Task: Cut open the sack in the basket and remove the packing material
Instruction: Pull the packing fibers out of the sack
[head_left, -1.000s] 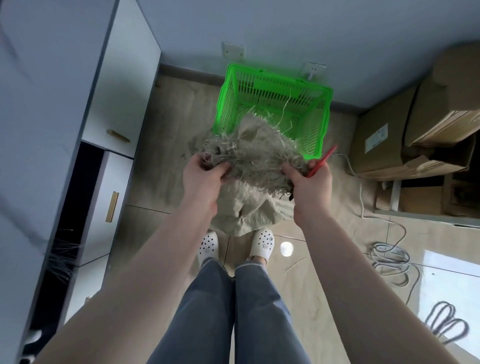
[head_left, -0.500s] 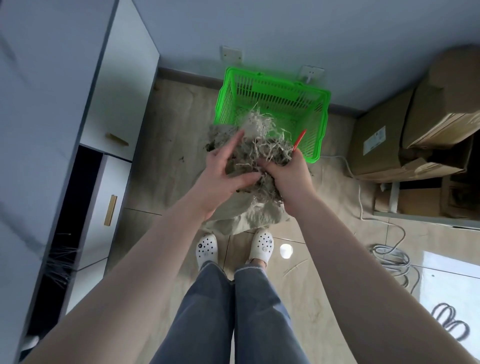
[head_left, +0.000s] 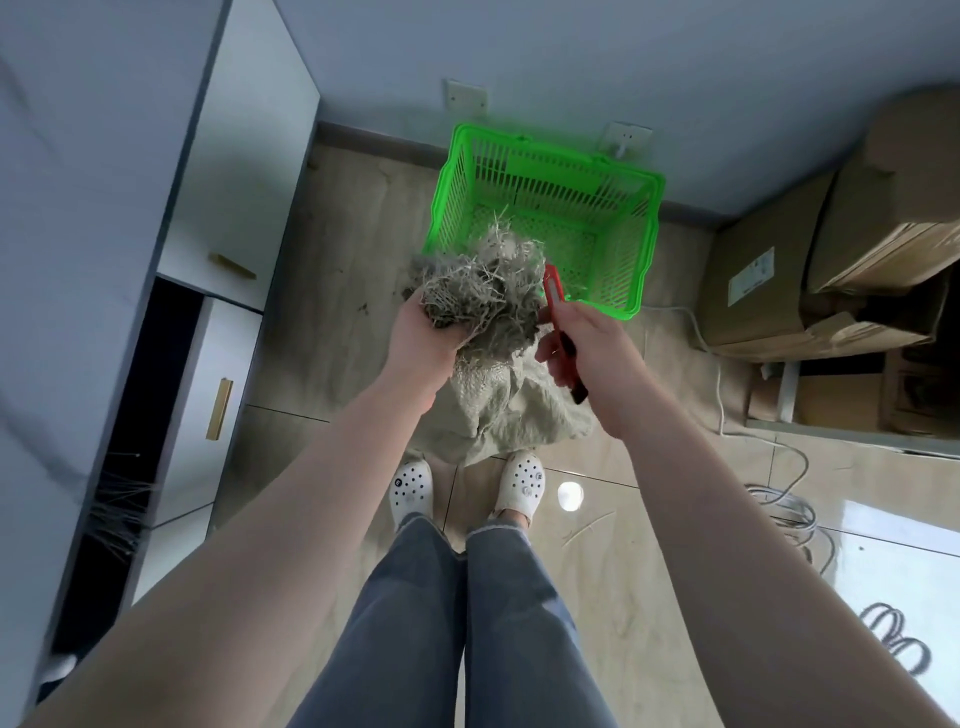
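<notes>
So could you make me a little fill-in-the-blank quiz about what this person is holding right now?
1. The left hand holds a clump of shredded ____ stuffing.
2. The right hand grips a ____ cutter.
3. The basket on the floor is ____ in colour.
4. The sack hangs in front of the person's ____.

Missing words: paper; red; green; feet
</notes>
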